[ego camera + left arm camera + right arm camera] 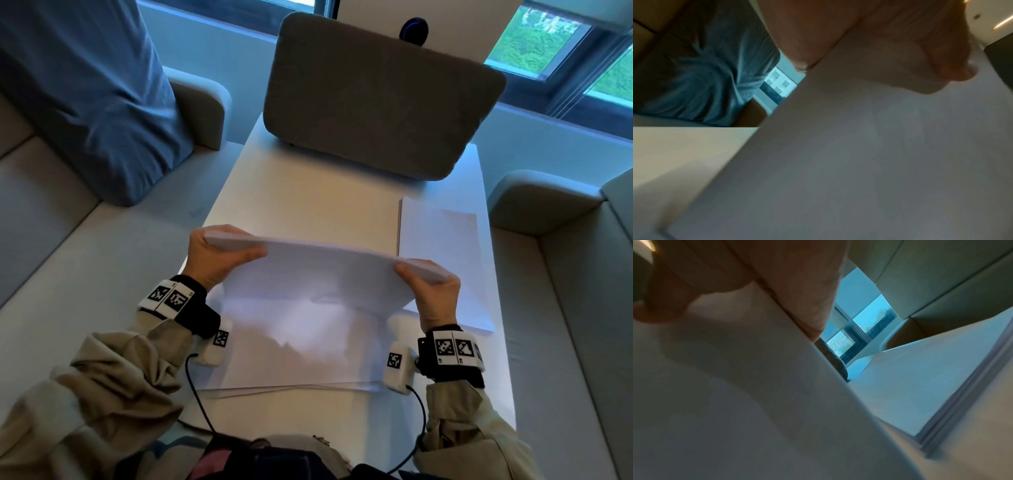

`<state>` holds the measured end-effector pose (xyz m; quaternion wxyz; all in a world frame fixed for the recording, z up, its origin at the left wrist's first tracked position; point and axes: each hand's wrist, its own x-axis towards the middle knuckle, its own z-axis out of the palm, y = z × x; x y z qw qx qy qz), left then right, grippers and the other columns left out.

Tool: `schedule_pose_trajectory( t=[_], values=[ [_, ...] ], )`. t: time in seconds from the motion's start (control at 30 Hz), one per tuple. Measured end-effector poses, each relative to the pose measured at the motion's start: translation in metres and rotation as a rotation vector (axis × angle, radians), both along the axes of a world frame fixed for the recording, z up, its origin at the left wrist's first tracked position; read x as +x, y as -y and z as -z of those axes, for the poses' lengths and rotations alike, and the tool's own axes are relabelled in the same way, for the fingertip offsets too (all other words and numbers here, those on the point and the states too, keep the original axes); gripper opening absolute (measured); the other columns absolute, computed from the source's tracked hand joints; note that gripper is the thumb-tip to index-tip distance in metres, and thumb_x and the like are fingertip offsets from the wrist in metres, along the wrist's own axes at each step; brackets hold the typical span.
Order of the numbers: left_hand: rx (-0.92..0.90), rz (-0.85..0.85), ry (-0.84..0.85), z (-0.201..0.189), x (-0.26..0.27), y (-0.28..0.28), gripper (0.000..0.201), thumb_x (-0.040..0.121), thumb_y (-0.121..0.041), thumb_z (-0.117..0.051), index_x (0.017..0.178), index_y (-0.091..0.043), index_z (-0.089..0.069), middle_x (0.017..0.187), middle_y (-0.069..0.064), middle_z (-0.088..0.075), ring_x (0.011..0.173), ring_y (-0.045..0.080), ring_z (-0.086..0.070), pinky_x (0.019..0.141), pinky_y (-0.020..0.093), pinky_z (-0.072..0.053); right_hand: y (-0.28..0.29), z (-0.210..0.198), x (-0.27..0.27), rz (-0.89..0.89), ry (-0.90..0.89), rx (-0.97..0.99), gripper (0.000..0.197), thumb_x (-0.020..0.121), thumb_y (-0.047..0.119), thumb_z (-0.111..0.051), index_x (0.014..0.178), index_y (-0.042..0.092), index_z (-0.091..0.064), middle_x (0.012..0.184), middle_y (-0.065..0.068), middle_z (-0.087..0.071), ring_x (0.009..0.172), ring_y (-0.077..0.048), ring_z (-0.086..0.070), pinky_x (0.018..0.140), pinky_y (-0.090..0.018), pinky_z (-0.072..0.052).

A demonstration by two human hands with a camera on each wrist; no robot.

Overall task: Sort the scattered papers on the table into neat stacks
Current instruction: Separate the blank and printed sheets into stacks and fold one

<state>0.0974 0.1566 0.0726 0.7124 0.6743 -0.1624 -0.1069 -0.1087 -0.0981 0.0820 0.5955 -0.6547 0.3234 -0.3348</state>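
Both hands hold a thick bundle of white papers (318, 274) above the white table (308, 198), its far edge raised. My left hand (219, 255) grips the bundle's left end, thumb on top and fingers behind. My right hand (428, 287) grips its right end the same way. A flat stack of white sheets (442, 253) lies on the table's right side. A few loose sheets (298, 385) lie under the bundle near the front edge. In the left wrist view the bundle (859, 154) fills the frame under my thumb (941, 48). The right wrist view shows the bundle (735, 386) and the stack (920, 386).
A grey padded screen (376, 102) stands at the table's far end. A blue cushion (89, 96) leans on the beige sofa (51, 222) to the left. Another beige seat (565, 274) flanks the right. Windows (548, 37) lie behind.
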Motion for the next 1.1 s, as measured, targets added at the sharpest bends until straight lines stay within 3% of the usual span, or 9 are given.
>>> schedule_pose_trajectory(
  t=[0.2,0.33,0.4,0.5,0.57,0.7,0.83,0.97,1.1],
  values=[
    [0.091,0.018,-0.076,0.014,-0.005,-0.003,0.044,0.026,-0.053,-0.091,0.06,-0.03,-0.074,0.065,-0.015,-0.071,0.062,0.0,-0.065,0.063,0.019,-0.055,-0.007,-0.015,0.009,0.069,-0.086,-0.52,0.07,0.066,0.038,-0.084,0.126,0.019,-0.055,0.118,0.006,-0.062,0.109,-0.006,-0.058,0.095,-0.024,-0.045],
    [0.14,0.065,-0.021,-0.007,-0.014,0.007,0.023,0.047,-0.021,-0.092,0.055,-0.018,-0.07,0.061,-0.014,-0.069,0.058,0.002,-0.063,0.063,0.026,-0.055,-0.028,-0.034,0.028,-0.167,-0.314,-1.184,0.063,0.072,0.063,-0.066,0.125,0.029,-0.058,0.13,0.009,-0.058,0.128,-0.013,-0.047,0.112,-0.054,-0.016],
    [0.126,0.126,0.069,-0.02,-0.02,0.013,0.019,0.049,-0.021,-0.088,0.056,-0.015,-0.071,0.063,-0.011,-0.068,0.059,0.003,-0.059,0.06,0.026,-0.053,-0.044,-0.038,0.038,-0.308,-0.35,-1.278,0.049,0.083,0.059,-0.055,0.12,0.028,-0.061,0.118,0.008,-0.065,0.117,-0.016,-0.057,0.109,-0.055,-0.022],
    [0.126,0.148,0.178,-0.036,-0.021,0.014,0.041,0.049,-0.03,-0.086,0.065,0.005,-0.07,0.068,0.004,-0.063,0.062,0.008,-0.053,0.055,0.029,-0.049,-0.05,-0.047,0.041,-0.352,-0.287,-1.243,0.027,0.092,0.043,-0.051,0.1,0.021,-0.065,0.09,0.006,-0.068,0.079,-0.018,-0.065,0.08,-0.037,-0.05],
    [0.123,0.163,0.163,-0.038,-0.016,0.012,0.044,0.051,-0.031,-0.085,0.063,0.007,-0.067,0.065,0.002,-0.063,0.06,0.008,-0.053,0.055,0.029,-0.049,-0.045,-0.052,0.039,-0.327,-0.24,-1.193,0.023,0.092,0.038,-0.053,0.093,0.021,-0.068,0.083,0.007,-0.07,0.067,-0.016,-0.064,0.06,-0.026,-0.049],
    [0.163,0.188,0.148,-0.035,-0.002,0.006,0.047,0.058,-0.021,-0.088,0.042,-0.003,-0.047,0.049,-0.009,-0.038,0.048,0.006,-0.032,0.049,0.021,-0.03,-0.036,-0.053,0.03,-0.27,-0.153,-0.901,0.021,0.091,0.037,-0.055,0.095,0.025,-0.072,0.084,0.017,-0.069,0.071,-0.008,-0.063,0.063,-0.023,-0.047],
    [0.124,0.091,0.115,-0.035,0.017,0.001,0.033,0.066,-0.003,-0.081,0.047,-0.023,-0.062,0.043,-0.02,-0.046,0.044,-0.006,-0.038,0.047,0.01,-0.036,-0.025,-0.06,0.02,-0.249,-0.015,-0.49,0.013,0.089,0.013,-0.064,0.093,0.024,-0.071,0.072,0.028,-0.065,0.065,0.008,-0.055,0.063,-0.01,-0.043],
    [-0.199,0.028,-0.055,-0.042,0.014,0.004,0.009,0.063,-0.025,-0.08,0.071,-0.025,-0.076,0.071,-0.014,-0.072,0.065,0.0,-0.066,0.061,0.019,-0.056,-0.027,-0.053,0.018,-0.217,0.087,-0.267,0.016,0.09,0.008,-0.061,0.082,0.02,-0.069,0.066,0.017,-0.065,0.061,0.001,-0.053,0.06,-0.014,-0.045],
    [-0.145,0.024,-0.021,-0.044,-0.02,0.024,0.02,0.059,-0.034,-0.086,0.069,-0.024,-0.072,0.066,-0.021,-0.069,0.062,-0.009,-0.061,0.063,0.011,-0.05,-0.041,-0.037,0.023,-0.209,0.167,-0.091,0.008,0.092,0.013,-0.055,0.093,0.015,-0.064,0.079,0.015,-0.069,0.072,-0.002,-0.059,0.066,-0.017,-0.049]
  ],
)
